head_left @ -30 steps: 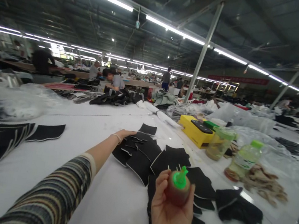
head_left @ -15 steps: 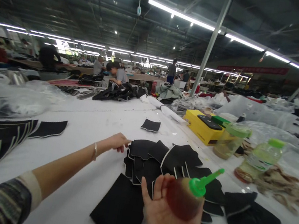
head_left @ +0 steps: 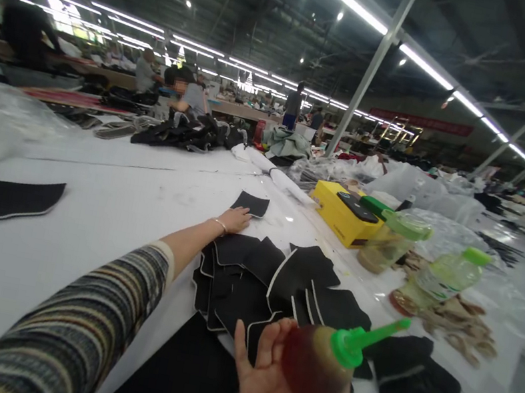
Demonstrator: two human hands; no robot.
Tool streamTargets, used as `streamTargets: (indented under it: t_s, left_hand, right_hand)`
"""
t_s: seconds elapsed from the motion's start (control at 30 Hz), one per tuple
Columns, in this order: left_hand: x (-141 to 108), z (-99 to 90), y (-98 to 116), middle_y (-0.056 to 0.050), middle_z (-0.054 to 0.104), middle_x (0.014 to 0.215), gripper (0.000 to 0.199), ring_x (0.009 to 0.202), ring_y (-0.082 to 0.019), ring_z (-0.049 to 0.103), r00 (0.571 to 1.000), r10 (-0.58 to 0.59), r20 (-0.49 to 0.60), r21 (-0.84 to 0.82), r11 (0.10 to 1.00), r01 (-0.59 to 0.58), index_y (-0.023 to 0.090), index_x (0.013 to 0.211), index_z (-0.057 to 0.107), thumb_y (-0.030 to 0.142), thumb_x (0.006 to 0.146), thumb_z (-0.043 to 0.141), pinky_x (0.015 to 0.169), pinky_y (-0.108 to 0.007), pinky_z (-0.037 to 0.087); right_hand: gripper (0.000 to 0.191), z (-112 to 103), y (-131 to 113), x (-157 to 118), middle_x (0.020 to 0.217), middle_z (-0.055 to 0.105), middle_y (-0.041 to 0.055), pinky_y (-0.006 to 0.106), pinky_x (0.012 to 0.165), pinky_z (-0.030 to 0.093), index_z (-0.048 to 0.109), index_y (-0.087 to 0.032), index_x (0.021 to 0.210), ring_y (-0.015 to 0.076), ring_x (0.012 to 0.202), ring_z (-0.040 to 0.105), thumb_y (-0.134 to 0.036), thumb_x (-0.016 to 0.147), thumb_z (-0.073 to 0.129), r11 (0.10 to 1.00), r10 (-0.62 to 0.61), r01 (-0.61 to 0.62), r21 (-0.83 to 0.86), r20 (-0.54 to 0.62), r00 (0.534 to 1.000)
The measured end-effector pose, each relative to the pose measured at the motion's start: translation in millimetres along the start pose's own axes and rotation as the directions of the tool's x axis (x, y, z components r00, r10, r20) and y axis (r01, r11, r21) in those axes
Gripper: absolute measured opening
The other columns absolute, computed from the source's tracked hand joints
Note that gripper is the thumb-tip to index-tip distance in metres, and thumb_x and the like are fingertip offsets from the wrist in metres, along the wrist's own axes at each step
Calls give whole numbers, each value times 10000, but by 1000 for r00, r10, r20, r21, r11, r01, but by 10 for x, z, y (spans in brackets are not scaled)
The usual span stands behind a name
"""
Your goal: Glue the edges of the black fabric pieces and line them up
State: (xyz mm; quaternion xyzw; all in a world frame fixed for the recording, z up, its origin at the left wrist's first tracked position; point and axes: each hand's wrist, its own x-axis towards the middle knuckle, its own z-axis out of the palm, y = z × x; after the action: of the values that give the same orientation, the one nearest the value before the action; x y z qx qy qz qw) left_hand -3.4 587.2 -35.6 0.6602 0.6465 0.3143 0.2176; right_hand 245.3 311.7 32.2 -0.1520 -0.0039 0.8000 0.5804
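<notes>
My left hand (head_left: 236,220) reaches out over the white table, its fingers extended at the near edge of a single black fabric piece (head_left: 251,204). In my right hand (head_left: 285,383), palm up, lies a squeeze bottle (head_left: 316,367) with a green nozzle cap and dark reddish-brown liquid inside. Some of that hand's fingers curl behind the bottle; the little finger sticks out. Between the hands spreads a pile of overlapping black pieces (head_left: 249,296) with pale edges. A larger black sheet (head_left: 183,372) lies left of my right hand.
At the right stand a yellow box (head_left: 340,218) with a black phone (head_left: 357,206) on it, a green-lidded jar (head_left: 389,242) and a clear bottle (head_left: 445,283) beside a brown cloth (head_left: 465,327). More black pieces (head_left: 13,196) lie at the left. People work farther back.
My left hand has moved from the pile's left edge, forward and right, to the lone black piece. My right hand still holds the squeeze bottle. The view has turned right.
</notes>
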Motion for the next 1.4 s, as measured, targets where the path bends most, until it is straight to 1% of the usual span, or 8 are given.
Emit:
streamTargets:
  t_s: [0.2,0.37,0.47,0.57,0.8,1.03,1.2,1.4]
  left_hand:
    - [-675,-643,47,-121,560,1322,233,1243,-231,503,944,2,-330,61,998,20,155,1088,607,235,870,597,1080,-307,353]
    - [-1982,-1327,176,15,618,809,339,767,-159,573,810,-87,-580,63,986,152,190,1105,564,143,779,644,811,-292,462]
    - [-2988,-1395,318,44,620,790,576,729,-142,569,899,-87,-430,56,991,123,225,1307,487,93,760,609,790,-279,460]
    - [-3993,-1277,519,-16,666,911,308,855,-163,606,982,-71,-174,126,988,94,208,1093,662,117,815,565,838,-283,458]
    - [-5664,-1225,858,3,690,912,304,933,-143,608,990,-110,85,275,958,83,200,818,685,24,858,440,1155,-398,229]
    - [-5879,-1078,932,-132,637,1204,409,1120,-272,553,909,-393,-141,408,813,415,129,1287,593,253,924,449,993,-406,422]
    - [-5880,-721,1016,-185,481,1373,551,1193,-334,487,914,-388,-115,451,800,396,116,1353,540,368,863,538,994,-442,424]
    - [-6061,-822,1017,-163,527,1298,427,1156,-320,486,908,-405,-105,470,785,404,127,1230,631,337,883,494,1009,-442,411]
  right_hand:
    - [465,-200,-50,136,926,718,63,680,1024,400,731,-233,862,251,885,687,-665,699,672,997,67,-68,-40,-17,998]
    - [465,-88,13,76,913,699,69,680,967,454,711,-246,836,261,868,683,-675,747,553,975,209,-212,-63,-61,976]
    - [441,112,111,-90,870,681,55,625,911,516,685,-245,838,230,810,680,-643,802,499,976,180,-191,-104,-99,979]
    - [504,210,219,-241,857,669,60,591,906,531,651,-212,854,224,817,676,-685,797,488,970,205,-205,-133,-13,979]
    - [569,54,415,-651,888,707,109,587,929,522,644,-156,935,267,913,693,-694,779,547,933,287,-244,-265,139,948]
    - [305,-2,514,-1134,919,743,49,568,752,598,638,-215,967,296,835,731,-383,738,748,909,122,-12,-416,241,963]
    - [233,-158,518,-1294,887,746,23,479,658,629,636,-230,888,255,753,734,-276,707,775,889,96,-5,-458,175,980]
    - [190,-249,607,-1298,871,746,45,406,686,638,665,-179,920,218,754,728,-307,781,686,875,152,-126,-468,19,988]
